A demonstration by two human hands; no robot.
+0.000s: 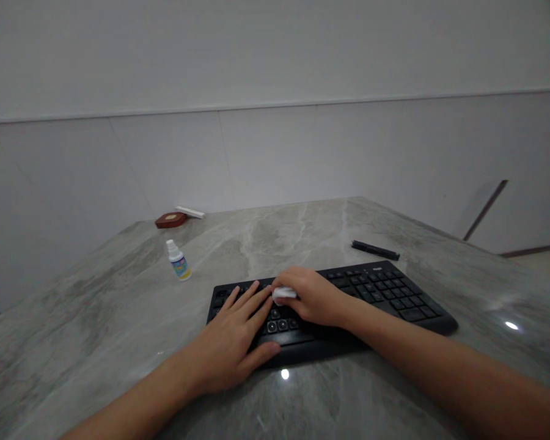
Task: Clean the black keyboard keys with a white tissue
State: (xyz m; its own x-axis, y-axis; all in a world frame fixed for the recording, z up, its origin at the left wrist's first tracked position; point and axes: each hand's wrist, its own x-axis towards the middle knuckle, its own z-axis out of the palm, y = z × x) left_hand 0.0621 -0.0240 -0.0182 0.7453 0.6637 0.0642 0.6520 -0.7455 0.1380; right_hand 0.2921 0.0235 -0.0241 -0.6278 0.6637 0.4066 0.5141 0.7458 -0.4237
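A black keyboard (407, 299) lies at a slant on the table in front of me. My left hand (233, 342) rests flat over its left end, fingers spread across the keys and thumb at the front edge. Just right of those fingertips, my right hand (309, 296) is closed around a folded white wipe (284, 294), which is held low over the keys. Whether it is tissue or cloth I cannot tell. The keys beneath both hands are partly hidden.
On the grey marbled table (275, 238), a small white spray bottle (179, 261) stands left of the keyboard. A black pen (374, 250) lies behind its right half. Near the wall are a reddish-brown box (170, 220) and a thin white bar-shaped thing (190, 212).
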